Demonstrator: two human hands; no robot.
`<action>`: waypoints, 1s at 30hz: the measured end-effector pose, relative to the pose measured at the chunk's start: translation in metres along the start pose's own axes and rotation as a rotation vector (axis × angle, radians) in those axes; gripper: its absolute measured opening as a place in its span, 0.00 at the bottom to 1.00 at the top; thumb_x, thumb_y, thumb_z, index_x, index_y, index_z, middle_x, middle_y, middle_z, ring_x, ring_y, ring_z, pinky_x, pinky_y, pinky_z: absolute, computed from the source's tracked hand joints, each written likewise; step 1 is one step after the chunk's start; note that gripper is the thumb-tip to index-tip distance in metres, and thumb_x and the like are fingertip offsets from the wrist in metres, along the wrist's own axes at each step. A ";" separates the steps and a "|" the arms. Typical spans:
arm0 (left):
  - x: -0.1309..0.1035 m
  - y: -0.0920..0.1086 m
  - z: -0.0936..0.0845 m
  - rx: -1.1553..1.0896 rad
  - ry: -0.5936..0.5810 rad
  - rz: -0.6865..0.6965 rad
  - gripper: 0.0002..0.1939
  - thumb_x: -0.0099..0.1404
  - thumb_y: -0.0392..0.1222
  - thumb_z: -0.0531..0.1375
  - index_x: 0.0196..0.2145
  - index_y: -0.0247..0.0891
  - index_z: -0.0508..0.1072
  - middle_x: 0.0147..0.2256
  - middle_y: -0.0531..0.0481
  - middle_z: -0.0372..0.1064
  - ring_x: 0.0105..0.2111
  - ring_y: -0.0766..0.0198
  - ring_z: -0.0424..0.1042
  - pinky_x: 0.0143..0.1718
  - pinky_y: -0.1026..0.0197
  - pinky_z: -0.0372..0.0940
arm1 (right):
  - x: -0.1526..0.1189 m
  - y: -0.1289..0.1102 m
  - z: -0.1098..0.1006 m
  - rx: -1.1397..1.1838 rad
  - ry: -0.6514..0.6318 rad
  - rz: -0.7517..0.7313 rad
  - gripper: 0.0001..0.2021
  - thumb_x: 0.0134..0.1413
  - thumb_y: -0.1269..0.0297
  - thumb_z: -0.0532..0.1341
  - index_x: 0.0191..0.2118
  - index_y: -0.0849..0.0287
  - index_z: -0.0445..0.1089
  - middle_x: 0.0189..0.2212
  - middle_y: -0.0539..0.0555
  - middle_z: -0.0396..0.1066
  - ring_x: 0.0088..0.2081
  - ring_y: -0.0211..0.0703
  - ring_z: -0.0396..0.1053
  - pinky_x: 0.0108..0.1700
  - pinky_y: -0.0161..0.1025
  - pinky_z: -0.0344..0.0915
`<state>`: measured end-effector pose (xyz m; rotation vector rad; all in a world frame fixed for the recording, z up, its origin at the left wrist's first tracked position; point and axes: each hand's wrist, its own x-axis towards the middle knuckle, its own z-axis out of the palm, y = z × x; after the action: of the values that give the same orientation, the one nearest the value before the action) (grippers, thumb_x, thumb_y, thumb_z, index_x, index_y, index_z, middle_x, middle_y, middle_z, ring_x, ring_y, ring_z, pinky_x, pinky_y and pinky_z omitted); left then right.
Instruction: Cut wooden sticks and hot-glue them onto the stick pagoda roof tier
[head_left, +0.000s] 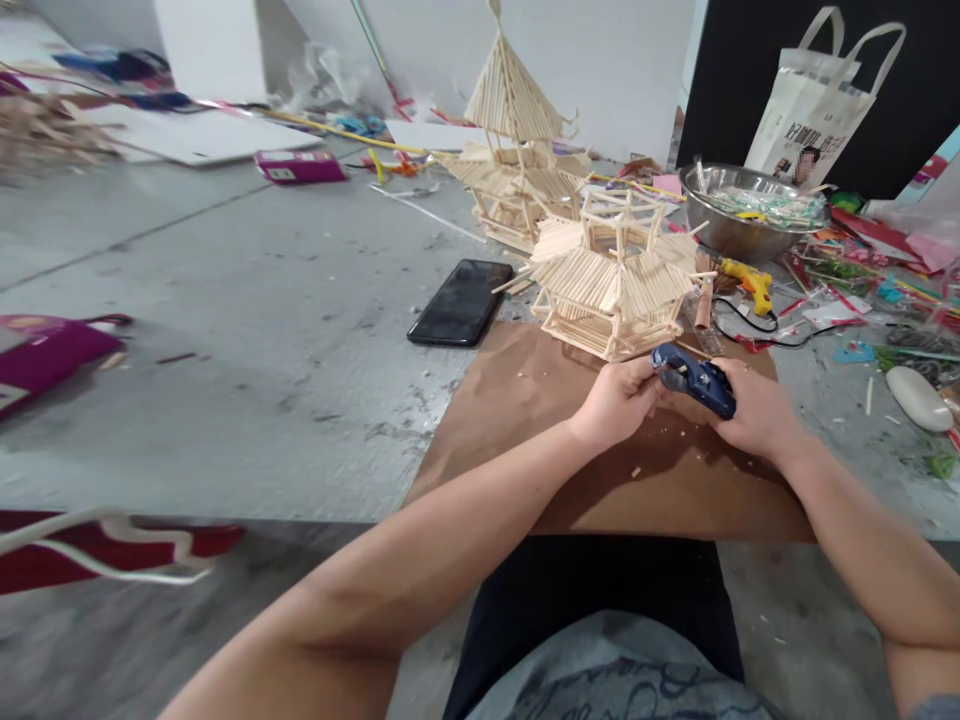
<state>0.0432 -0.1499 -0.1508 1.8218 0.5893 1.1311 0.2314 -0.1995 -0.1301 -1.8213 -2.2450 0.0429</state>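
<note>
My right hand (757,405) is wrapped round a pair of blue hand cutters (697,380), their head pointing left. Close against that head, my left hand (619,400) is closed in a pinch; whatever lies between its fingers is too small or hidden to make out. Just beyond both hands stands a pavilion model (611,275) of thin wooden sticks, with a sloping slatted roof and an open stick frame on top. Brown paper (525,430) lies under my hands, dotted with small pale stick scraps.
Behind is a taller stick pagoda (517,150). A black phone (461,303) lies left of the paper. To the right are a yellow glue gun (748,285) with a black cord, a metal bowl (731,235) of packets, a white mouse (919,398) and craft litter. Purple boxes (300,167) lie leftward.
</note>
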 end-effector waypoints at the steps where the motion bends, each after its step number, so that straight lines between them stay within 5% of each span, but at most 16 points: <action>1: 0.000 0.000 0.000 0.005 -0.007 0.003 0.08 0.59 0.36 0.52 0.25 0.34 0.66 0.19 0.55 0.63 0.14 0.75 0.59 0.16 0.72 0.56 | 0.000 0.000 -0.001 -0.001 -0.005 -0.006 0.25 0.44 0.60 0.57 0.51 0.61 0.59 0.44 0.63 0.69 0.42 0.58 0.69 0.39 0.50 0.65; 20: 0.004 0.007 -0.006 -0.309 -0.144 -0.364 0.15 0.54 0.48 0.61 0.22 0.33 0.68 0.17 0.55 0.66 0.12 0.75 0.63 0.14 0.72 0.59 | 0.002 0.007 -0.001 0.114 0.021 -0.142 0.24 0.42 0.66 0.57 0.50 0.58 0.57 0.43 0.60 0.69 0.42 0.54 0.68 0.41 0.48 0.64; 30: 0.004 0.011 -0.005 -0.377 -0.185 -0.404 0.15 0.54 0.47 0.61 0.20 0.33 0.67 0.17 0.54 0.66 0.12 0.73 0.63 0.13 0.71 0.58 | 0.003 0.007 -0.004 0.160 -0.028 -0.159 0.29 0.38 0.71 0.57 0.52 0.60 0.55 0.47 0.62 0.66 0.47 0.56 0.65 0.46 0.50 0.63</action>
<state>0.0400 -0.1495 -0.1384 1.3849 0.5601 0.7336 0.2386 -0.1958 -0.1269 -1.5664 -2.3250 0.2127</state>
